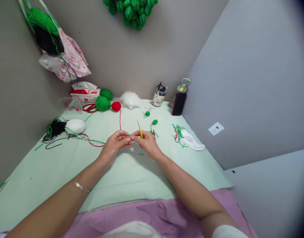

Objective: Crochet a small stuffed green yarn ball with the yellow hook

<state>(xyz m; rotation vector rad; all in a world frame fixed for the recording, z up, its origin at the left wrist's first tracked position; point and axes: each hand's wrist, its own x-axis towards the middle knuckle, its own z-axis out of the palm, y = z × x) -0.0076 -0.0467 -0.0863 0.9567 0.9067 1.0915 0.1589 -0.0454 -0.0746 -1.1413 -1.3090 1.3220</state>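
Observation:
My left hand and my right hand meet over the middle of the table, fingertips almost touching. Between them is a small bit of green yarn work, mostly hidden by the fingers. A yellow-handled crochet hook rests in my right hand, its thin metal shaft pointing up and away. Just beyond that hand lie small snips, partly covered. Two little green crocheted pieces, one nearer and one farther, sit past them with yarn tails. Red yarn runs from a red ball toward my left hand.
Green yarn balls, a tissue box and white stuffing line the back. White yarn and black yarn lie left. A pen cup, phone and yarn scraps are right.

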